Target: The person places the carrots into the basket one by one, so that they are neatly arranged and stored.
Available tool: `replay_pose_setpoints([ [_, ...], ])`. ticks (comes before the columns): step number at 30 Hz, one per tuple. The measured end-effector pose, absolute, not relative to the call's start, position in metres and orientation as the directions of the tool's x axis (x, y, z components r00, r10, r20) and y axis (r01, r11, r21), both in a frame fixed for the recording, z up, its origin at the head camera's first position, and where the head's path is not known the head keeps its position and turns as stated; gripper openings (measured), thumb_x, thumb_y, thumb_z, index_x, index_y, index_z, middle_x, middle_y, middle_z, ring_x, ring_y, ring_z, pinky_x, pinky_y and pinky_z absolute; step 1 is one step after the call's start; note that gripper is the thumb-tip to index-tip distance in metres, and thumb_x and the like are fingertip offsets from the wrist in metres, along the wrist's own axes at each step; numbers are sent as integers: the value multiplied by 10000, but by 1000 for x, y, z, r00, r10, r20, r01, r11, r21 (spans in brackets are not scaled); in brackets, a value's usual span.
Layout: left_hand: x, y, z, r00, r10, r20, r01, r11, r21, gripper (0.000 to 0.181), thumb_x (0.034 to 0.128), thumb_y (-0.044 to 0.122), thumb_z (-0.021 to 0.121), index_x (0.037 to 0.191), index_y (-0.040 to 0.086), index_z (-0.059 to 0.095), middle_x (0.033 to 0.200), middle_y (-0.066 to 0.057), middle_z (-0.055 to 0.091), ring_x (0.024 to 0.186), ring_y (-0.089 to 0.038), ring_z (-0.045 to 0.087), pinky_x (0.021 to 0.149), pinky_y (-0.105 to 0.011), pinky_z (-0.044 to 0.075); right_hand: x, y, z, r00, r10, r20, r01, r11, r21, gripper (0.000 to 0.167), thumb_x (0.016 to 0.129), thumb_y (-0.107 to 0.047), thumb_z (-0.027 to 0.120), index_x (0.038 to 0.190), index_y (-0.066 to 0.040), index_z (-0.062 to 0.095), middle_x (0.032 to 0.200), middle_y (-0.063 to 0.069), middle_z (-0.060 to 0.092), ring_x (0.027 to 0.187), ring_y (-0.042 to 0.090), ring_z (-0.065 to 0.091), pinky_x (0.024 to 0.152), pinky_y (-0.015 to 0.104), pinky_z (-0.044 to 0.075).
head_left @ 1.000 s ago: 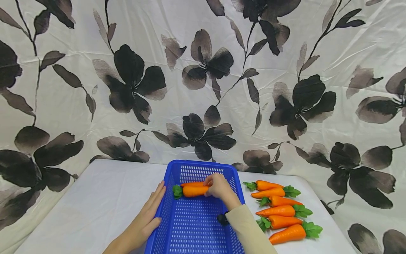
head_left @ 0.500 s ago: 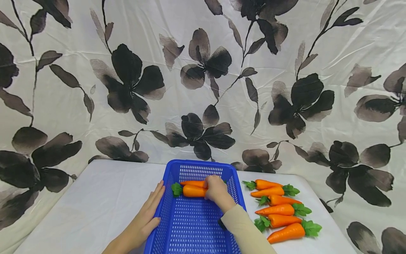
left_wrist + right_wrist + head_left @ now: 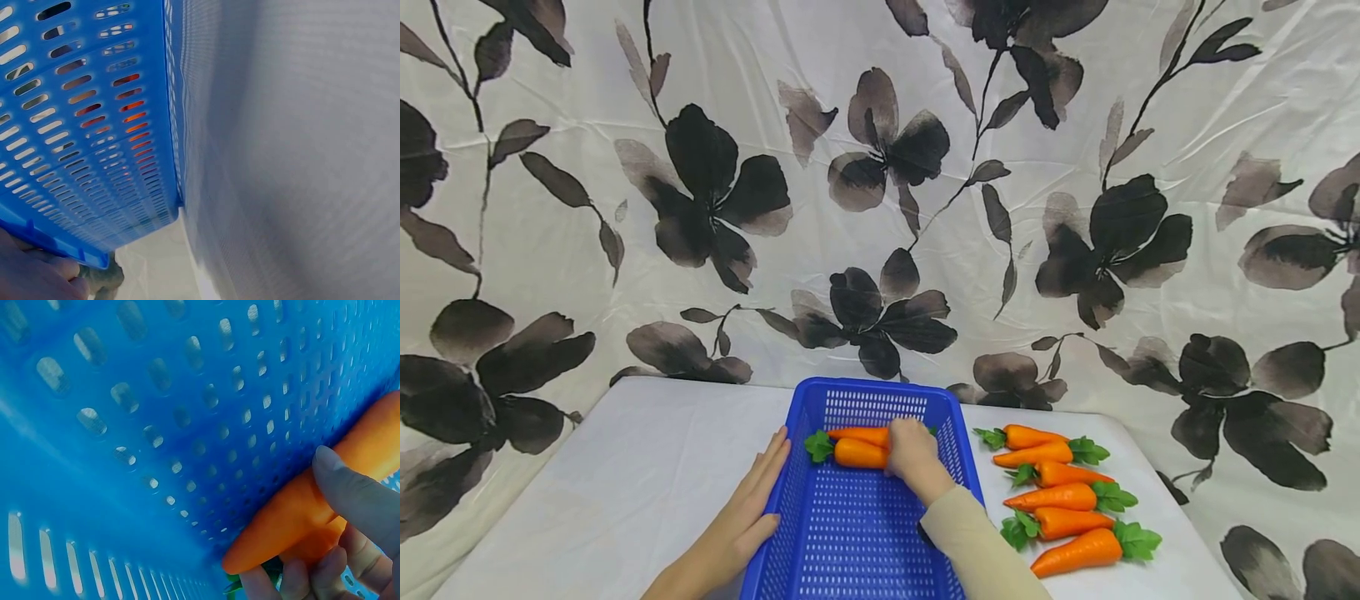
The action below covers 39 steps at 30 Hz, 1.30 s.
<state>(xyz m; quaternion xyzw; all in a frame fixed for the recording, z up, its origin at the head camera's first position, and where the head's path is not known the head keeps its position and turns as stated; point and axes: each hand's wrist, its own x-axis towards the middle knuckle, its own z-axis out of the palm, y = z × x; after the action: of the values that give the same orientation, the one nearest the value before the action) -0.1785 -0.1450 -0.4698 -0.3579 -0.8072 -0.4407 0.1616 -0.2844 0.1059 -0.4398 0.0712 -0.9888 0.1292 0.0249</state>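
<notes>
Inside a blue perforated plastic basket [image 3: 874,533], two orange carrots with green tops lie side by side near the far end. My right hand [image 3: 916,457] grips the tapered end of the nearer carrot [image 3: 859,454]. In the right wrist view the thumb lies over this carrot [image 3: 290,515], with the fingers curled beneath. The farther carrot [image 3: 854,434] is partly covered by the hand and the nearer carrot. My left hand [image 3: 747,508] rests with straight fingers along the basket's left side. In the left wrist view, part of this hand [image 3: 37,275] is at the rim.
Several carrots lie in a column right of the basket, including the nearest one [image 3: 1078,552], their leafy tops alternating left and right. A white cloth covers the table [image 3: 625,492]. A floral curtain [image 3: 880,233] hangs behind it.
My right hand has settled slightly lower over the nearer carrot's tip, and its sleeve has shifted left. A leaf now shows beyond its knuckles. My left hand and the basket stay put.
</notes>
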Motion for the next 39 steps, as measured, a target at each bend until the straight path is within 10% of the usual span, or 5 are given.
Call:
replay_pose_setpoints([
  [21, -176, -144, -466, -704, 419, 574, 708, 348, 615, 818, 792, -40, 454, 1555, -56, 159, 1624, -260, 83, 1519, -278, 42, 1155, -162, -50, -283, 130, -384, -987, -106, 119, -156, 782, -604, 283, 653, -107, 902, 683, -85, 622, 623, -4, 549, 612, 171, 501, 555, 294, 419],
  [39, -177, -144, -467, -722, 428, 544, 685, 336, 646, 821, 803, -29, 453, 1563, -38, 143, 1636, -235, 54, 1521, -271, 18, 1152, -159, -61, -251, 154, -332, -958, -86, 273, -258, 669, -697, 188, 845, -105, 757, 1027, -57, 742, 961, 98, 719, 834, 229, 631, 781, 410, 550],
])
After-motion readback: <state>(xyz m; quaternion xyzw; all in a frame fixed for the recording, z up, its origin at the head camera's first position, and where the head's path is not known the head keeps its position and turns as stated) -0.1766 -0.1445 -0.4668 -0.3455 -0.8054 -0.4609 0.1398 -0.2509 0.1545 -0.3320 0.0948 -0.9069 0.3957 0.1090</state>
